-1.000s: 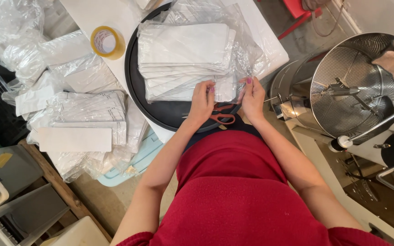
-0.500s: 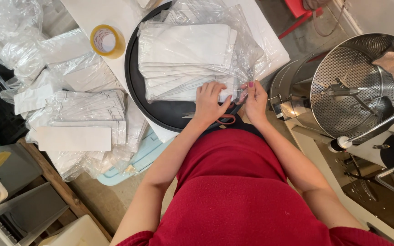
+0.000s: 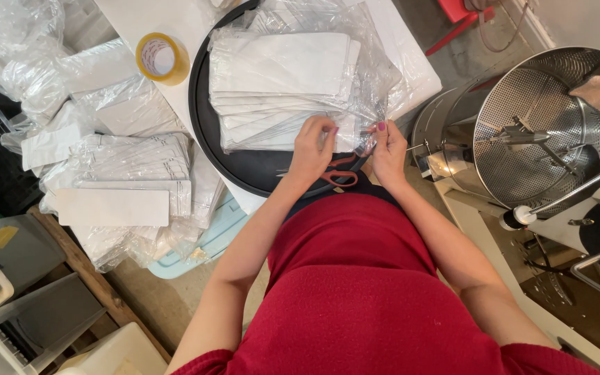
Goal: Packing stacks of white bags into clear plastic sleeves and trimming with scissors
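Compared with a moment before, the left hand (image 3: pixel 312 147) and right hand (image 3: pixel 388 149) have moved up to the clear plastic bag (image 3: pixel 376 83) of white envelopes (image 3: pixel 282 76) on the black tray (image 3: pixel 206 139), both grips pinched on its near edge, above the red scissors (image 3: pixel 339 175).

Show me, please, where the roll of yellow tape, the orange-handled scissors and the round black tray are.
roll of yellow tape (image 3: pixel 162 57), head view, on its upper rim.
orange-handled scissors (image 3: pixel 342 178), head view, on a handle loop.
round black tray (image 3: pixel 258 170), head view, on bare tray floor near the front rim.
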